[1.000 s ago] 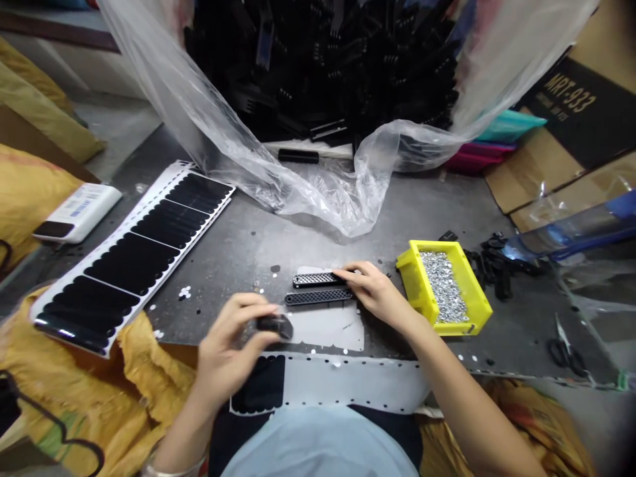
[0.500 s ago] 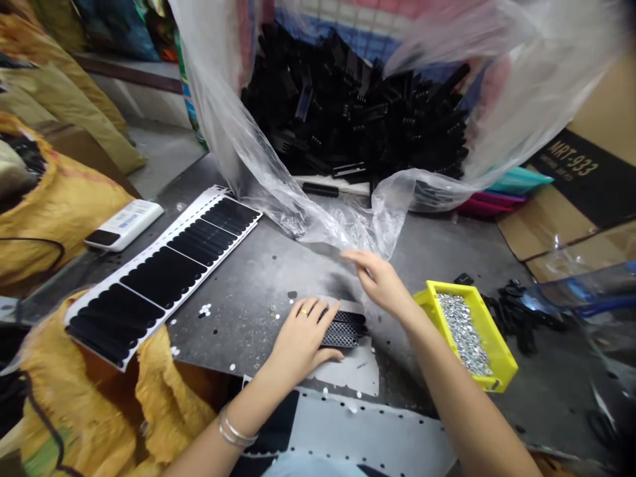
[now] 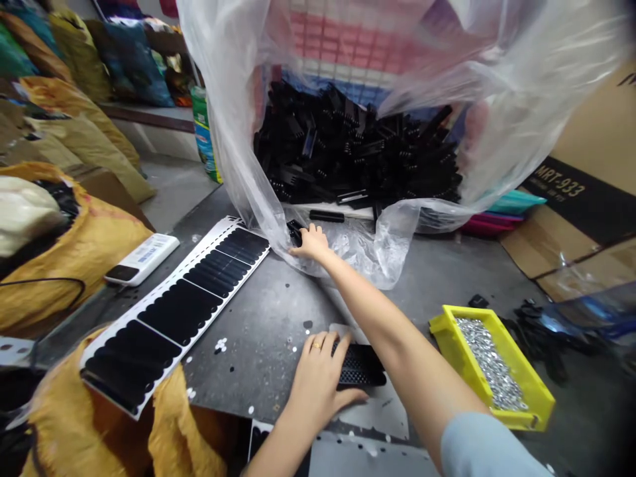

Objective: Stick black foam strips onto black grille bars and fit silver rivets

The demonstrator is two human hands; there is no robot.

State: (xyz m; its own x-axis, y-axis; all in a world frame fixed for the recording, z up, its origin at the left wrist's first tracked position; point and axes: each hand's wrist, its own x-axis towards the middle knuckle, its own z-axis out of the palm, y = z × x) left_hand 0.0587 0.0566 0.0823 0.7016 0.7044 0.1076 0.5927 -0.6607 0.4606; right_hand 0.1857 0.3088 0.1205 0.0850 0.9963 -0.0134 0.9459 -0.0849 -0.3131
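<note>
My right hand (image 3: 311, 242) is stretched far forward to the mouth of a clear plastic bag (image 3: 348, 252). Its fingers are closed on a small black plastic part (image 3: 295, 232) at the bag's edge. The bag holds a big heap of black plastic parts (image 3: 358, 156). My left hand (image 3: 320, 381) lies flat, fingers spread, on two black perforated strips (image 3: 362, 366) near the table's front edge. A gold ring shows on one finger.
A yellow bin of small silver screws (image 3: 491, 368) stands at the right. A white sheet of black oval stickers (image 3: 179, 311) lies at the left, with a white device (image 3: 142, 258) beyond it. Loose black parts (image 3: 541, 331), cardboard boxes and yellow sacks surround the grey table (image 3: 268, 291).
My right hand has reached from above the strips to the bag's mouth and closed on a black part. My left hand stayed on the strips. The view tilted up.
</note>
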